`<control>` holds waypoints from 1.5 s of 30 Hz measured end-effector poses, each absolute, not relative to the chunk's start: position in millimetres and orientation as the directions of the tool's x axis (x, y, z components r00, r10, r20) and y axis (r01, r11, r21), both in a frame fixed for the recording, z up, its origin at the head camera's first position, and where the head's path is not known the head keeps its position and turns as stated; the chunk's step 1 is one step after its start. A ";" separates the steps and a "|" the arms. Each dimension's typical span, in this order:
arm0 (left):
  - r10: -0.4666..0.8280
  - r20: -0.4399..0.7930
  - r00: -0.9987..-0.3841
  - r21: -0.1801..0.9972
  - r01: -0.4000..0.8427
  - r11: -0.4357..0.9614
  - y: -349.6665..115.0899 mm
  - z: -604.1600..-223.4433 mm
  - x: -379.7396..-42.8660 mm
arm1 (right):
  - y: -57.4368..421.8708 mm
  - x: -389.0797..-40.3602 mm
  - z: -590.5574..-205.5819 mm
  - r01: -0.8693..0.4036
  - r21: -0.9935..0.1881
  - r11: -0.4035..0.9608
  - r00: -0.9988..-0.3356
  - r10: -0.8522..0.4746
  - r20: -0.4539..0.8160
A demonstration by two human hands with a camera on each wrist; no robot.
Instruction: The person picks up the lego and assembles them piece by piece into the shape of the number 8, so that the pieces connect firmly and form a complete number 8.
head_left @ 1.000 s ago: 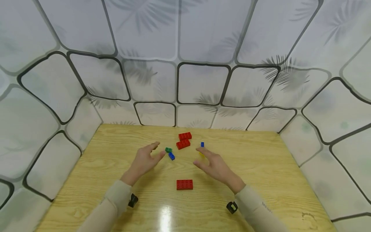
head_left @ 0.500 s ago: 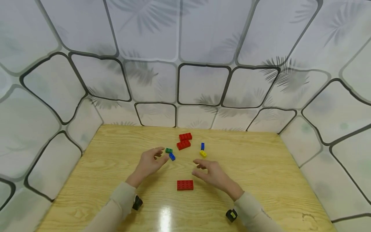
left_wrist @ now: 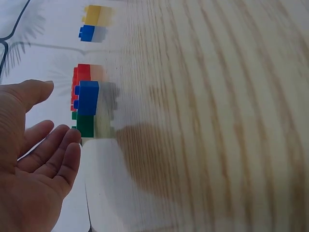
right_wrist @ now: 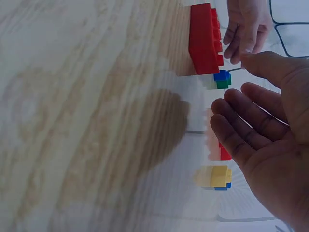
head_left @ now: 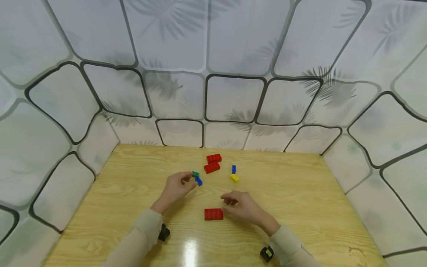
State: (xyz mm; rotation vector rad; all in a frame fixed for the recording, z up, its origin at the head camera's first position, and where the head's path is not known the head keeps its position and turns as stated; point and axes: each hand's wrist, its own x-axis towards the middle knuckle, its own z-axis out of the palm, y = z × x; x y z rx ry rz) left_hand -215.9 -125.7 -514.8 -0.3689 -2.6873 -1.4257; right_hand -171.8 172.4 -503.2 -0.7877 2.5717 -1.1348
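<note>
My left hand (head_left: 176, 187) hovers over the table with thumb and fingers parted, just left of a small green brick (head_left: 195, 174) and a small blue brick (head_left: 199, 181). In the left wrist view nothing lies between thumb and fingers; the blue brick (left_wrist: 89, 98) and green brick (left_wrist: 86, 126) stand beyond the fingertips. My right hand (head_left: 242, 208), fingers loosely bent and holding nothing, is beside the right end of a red eight-stud brick (head_left: 213, 214). The right wrist view shows that red brick (right_wrist: 203, 38) beyond the thumb of the right hand (right_wrist: 270, 130).
Farther back, two red bricks, one behind (head_left: 214, 158) and one in front (head_left: 211, 167), lie close together. To their right are a second small blue brick (head_left: 233, 169) and a yellow brick (head_left: 234, 178). Patterned cloth walls (head_left: 237, 98) enclose the wooden table (head_left: 300, 193).
My left hand has moved right, up to the green and blue bricks. My right hand has drawn back toward the front red brick, uncovering the yellow brick.
</note>
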 end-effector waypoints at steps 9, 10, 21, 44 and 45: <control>0.177 0.167 -0.970 0.806 0.238 0.542 -118.2 -519.3 -219.0 | 172.2 -170.9 -511.7 -0.370 -0.739 0.563 -0.809 -0.586 -0.041; 0.179 0.163 -0.970 0.804 0.236 0.546 -117.4 -519.8 -219.4 | 172.5 -170.7 -512.2 -0.369 -0.736 0.567 -0.808 -0.587 -0.047; 0.203 0.137 -0.969 0.781 0.232 0.580 -112.1 -526.0 -219.1 | 171.2 -167.1 -513.1 -0.361 -0.700 0.616 -0.808 -0.581 -0.094; 0.163 0.094 -0.982 0.770 0.176 0.613 -106.4 -529.3 -225.1 | 170.5 -168.6 -516.9 -0.432 -0.679 0.594 -0.781 -0.623 -0.048; 0.163 0.097 -0.982 0.768 0.178 0.616 -106.4 -529.8 -225.4 | 170.3 -168.7 -516.8 -0.435 -0.676 0.595 -0.780 -0.624 -0.047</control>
